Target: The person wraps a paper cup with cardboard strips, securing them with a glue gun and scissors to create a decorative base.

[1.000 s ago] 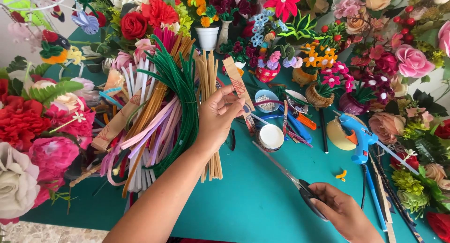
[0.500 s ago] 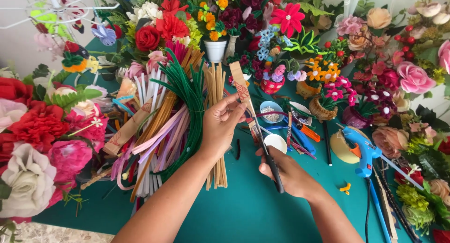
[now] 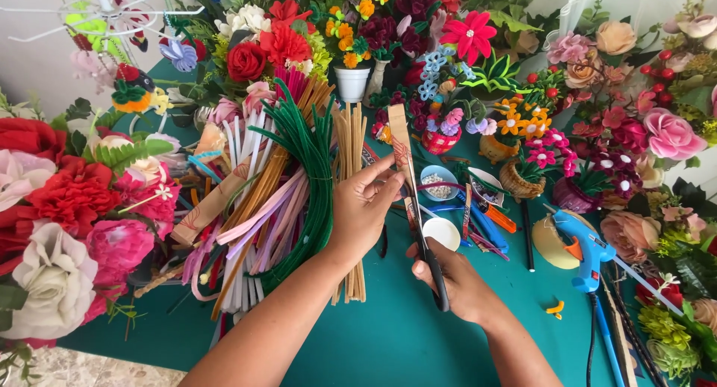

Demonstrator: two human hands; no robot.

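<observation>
— Strip (image 3: pixel 401 144): where does it sit?

— Pinched at its lower part in the left hand (image 3: pixel 362 208), held up over the teal surface (image 3: pixel 388 335), long axis running away from the person, nearly upright in view.

— And the right hand (image 3: pixel 455 282)?

— Clenched on dark scissors (image 3: pixel 427 241), blades lying along the strip just right of the left fingers. Right hand is nearer the person, below the strip.

— Containers?

— A blue dish (image 3: pixel 438 181) of small beads just right of the strip; a white pot (image 3: pixel 352 82) of orange flowers behind; a round white lid (image 3: pixel 441 232) beside the scissors.

No packages, labels, signs, screens.
</observation>
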